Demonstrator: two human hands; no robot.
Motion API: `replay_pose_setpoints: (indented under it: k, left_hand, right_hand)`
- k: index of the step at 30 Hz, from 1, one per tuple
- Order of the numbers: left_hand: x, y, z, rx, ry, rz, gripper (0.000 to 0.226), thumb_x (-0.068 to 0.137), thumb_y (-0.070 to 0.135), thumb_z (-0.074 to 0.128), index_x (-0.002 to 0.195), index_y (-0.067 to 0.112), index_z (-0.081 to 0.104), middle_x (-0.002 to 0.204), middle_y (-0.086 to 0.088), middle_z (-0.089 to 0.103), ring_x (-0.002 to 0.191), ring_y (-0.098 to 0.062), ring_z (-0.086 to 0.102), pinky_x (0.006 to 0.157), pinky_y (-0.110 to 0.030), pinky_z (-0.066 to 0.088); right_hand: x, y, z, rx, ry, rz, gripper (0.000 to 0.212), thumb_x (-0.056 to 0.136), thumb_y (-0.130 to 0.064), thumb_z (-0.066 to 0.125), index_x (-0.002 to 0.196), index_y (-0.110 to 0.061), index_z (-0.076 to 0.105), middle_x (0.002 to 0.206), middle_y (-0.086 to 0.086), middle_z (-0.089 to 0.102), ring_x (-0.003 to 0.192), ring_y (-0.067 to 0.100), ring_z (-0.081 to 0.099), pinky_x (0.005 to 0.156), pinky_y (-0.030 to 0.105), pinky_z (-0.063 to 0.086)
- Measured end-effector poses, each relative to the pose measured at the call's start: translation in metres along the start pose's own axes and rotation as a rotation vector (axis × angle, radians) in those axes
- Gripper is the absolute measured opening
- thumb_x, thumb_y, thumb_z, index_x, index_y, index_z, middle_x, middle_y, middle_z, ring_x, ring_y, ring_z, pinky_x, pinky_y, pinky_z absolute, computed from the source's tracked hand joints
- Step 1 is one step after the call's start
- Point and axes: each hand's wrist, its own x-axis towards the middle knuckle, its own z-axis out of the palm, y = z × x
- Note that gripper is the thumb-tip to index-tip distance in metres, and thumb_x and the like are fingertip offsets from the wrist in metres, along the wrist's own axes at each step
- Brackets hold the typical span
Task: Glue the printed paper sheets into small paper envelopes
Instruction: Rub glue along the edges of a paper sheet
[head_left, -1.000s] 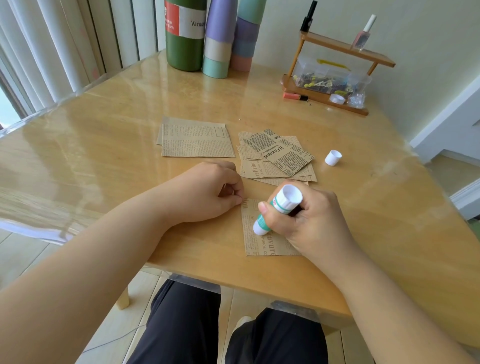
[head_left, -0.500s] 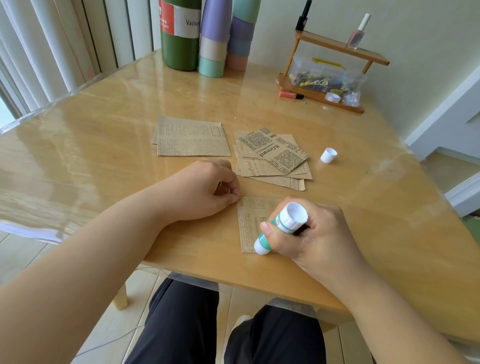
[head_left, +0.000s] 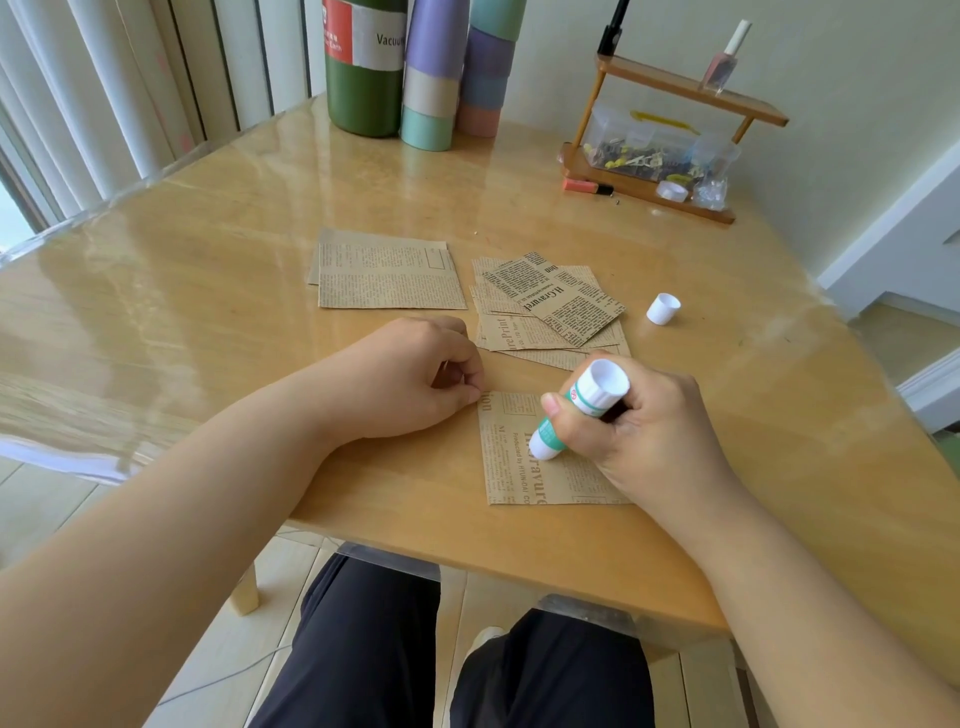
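Now right hand (head_left: 644, 431) gripping glue stick (head_left: 576, 410) on printed sheet (head_left: 511, 457), left hand (head_left: 410, 379) pinning corner

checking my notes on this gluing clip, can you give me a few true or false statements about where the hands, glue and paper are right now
1. The right hand grips a white and green glue stick with its tip down on a tan printed paper sheet. True.
2. The small white plastic cap is on the glue stick. False: it lies on the wooden table, right of the loose pile of printed sheets.
3. The left hand rests at the sheet's top left corner. True.
4. The left hand holds a pair of scissors. False: no scissors show; its curled fingers only touch the sheet's corner.
5. The green cylindrical flask lies on its side. False: it stands upright at the far edge.
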Motion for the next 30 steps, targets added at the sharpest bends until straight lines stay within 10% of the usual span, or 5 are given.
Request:
replay_pose_setpoints:
  k: [14, 30]
  left_hand:
    - [0.0, 0.002, 0.0, 0.016, 0.008, -0.018, 0.004, 0.081, 0.015, 0.067, 0.082, 0.019, 0.069, 0.079, 0.009, 0.055, 0.078, -0.004, 0.053, 0.065, -0.007, 0.036]
    - [-0.001, 0.003, -0.001, 0.001, -0.002, -0.024, 0.004, 0.082, 0.016, 0.067, 0.082, 0.02, 0.069, 0.079, 0.012, 0.054, 0.078, -0.002, 0.052, 0.068, -0.008, 0.037]
  right_hand:
    - [-0.028, -0.014, -0.012, 0.033, -0.05, 0.028, 0.04, 0.078, -0.032, 0.063, 0.058, 0.002, 0.055, 0.057, 0.0, 0.063, 0.051, 0.025, 0.055, 0.048, 0.036, 0.043]
    - [-0.003, 0.001, -0.012, -0.016, -0.01, 0.04, 0.025, 0.077, -0.013, 0.067, 0.059, -0.001, 0.054, 0.05, -0.031, 0.054, 0.045, 0.0, 0.04, 0.048, 0.004, 0.029]
